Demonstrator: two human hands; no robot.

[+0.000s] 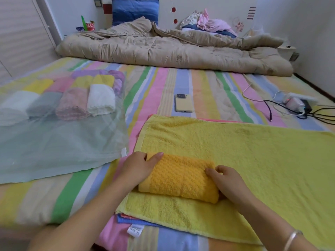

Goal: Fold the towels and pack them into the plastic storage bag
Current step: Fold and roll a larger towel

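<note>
Left hand & right hand are curled round the ends of the orange towel, a thick waffle-textured folded block laid on a yellow towel spread near the bed's front edge. Plastic bag w/ folded towels is laid by the left edge.

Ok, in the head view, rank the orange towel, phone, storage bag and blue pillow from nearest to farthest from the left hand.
1. orange towel: gripped by the left hand at its left end.
2. storage bag: just left of that hand, flat on the bed.
3. phone: farther up, mid-bed.
4. blue pillow: against the headboard, beyond the quilt.
</note>
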